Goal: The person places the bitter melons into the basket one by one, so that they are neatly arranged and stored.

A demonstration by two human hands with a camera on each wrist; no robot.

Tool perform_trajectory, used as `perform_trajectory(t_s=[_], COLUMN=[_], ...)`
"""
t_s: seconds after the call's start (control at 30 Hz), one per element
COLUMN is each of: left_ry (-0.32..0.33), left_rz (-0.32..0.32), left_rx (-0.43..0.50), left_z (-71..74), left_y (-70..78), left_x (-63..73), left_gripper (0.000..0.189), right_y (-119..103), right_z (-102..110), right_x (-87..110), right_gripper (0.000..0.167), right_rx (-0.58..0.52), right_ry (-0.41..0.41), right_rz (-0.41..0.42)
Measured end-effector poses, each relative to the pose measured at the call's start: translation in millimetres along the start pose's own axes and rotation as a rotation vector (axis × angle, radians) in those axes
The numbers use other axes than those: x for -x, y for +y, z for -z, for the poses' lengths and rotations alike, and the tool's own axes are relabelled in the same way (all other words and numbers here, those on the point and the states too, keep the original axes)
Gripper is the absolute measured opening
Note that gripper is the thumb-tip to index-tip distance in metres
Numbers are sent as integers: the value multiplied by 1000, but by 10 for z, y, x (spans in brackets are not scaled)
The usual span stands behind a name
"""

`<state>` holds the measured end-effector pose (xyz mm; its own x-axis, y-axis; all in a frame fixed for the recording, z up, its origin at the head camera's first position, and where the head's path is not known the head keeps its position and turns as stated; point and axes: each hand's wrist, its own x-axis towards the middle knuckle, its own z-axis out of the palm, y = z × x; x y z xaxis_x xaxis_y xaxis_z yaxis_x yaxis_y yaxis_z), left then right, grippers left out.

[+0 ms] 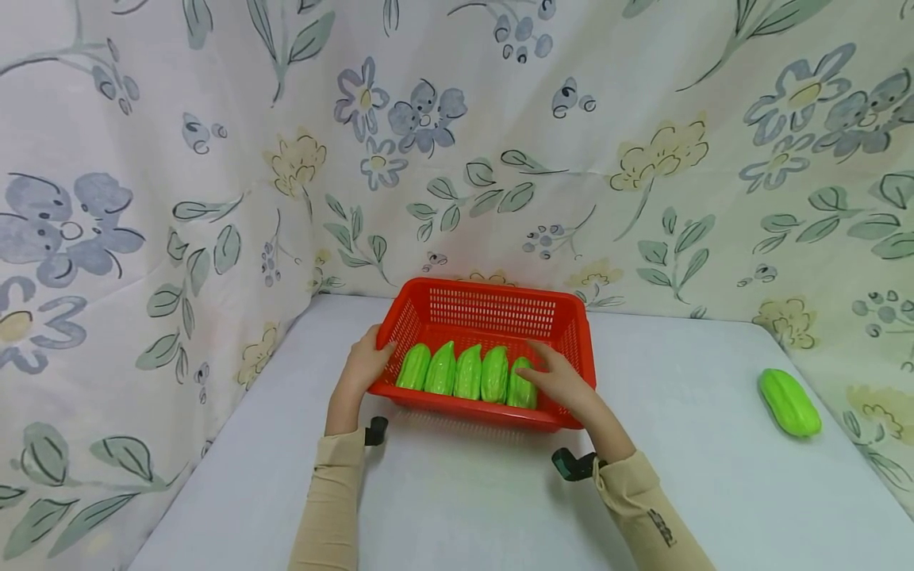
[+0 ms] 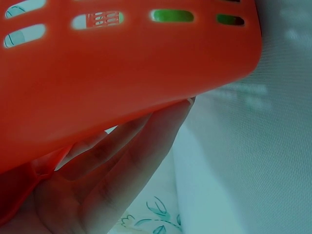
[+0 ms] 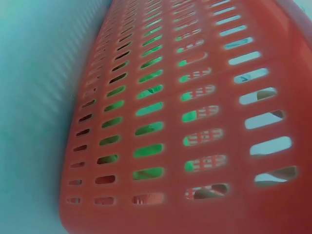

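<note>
A red plastic basket [image 1: 457, 405] with slotted walls holds a row of several bright green, ribbed, gourd-like vegetables [image 1: 467, 373]. My left hand [image 1: 362, 366] grips the basket's left end, thumb over the rim. In the left wrist view, the fingers [image 2: 141, 161] of that hand lie against the outside of the red wall. Over the right part of the basket, my right hand [image 1: 564, 381] reaches in with thumb and fingers apart, right at the rightmost green vegetable [image 1: 523, 388]. The right wrist view shows only the slotted basket wall [image 3: 170, 117], with green behind it; the hand is hidden there.
Another green ribbed vegetable [image 1: 789, 402] lies alone on the white table [image 1: 671, 428], far to the right. A flower-patterned cloth [image 1: 493, 230] hangs behind the table and along its sides, close behind the basket.
</note>
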<state>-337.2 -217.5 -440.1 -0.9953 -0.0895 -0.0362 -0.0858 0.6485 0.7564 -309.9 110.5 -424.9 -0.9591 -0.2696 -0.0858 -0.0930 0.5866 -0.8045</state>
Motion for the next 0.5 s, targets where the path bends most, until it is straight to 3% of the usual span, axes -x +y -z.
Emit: perform_trajectory(t_s=[0.3,0.5], left_ry=[-5,-2], left_rz=[5,0], left_rx=[4,10], left_z=[10,10], left_y=[-3,-4], left_x=[5,12], left_gripper=[52,53], right_y=[9,35], right_z=[64,116], right_x=[27,68], right_gripper=[79,84], right_rx=[-100,-201], right_ry=[72,136], right_rz=[0,69])
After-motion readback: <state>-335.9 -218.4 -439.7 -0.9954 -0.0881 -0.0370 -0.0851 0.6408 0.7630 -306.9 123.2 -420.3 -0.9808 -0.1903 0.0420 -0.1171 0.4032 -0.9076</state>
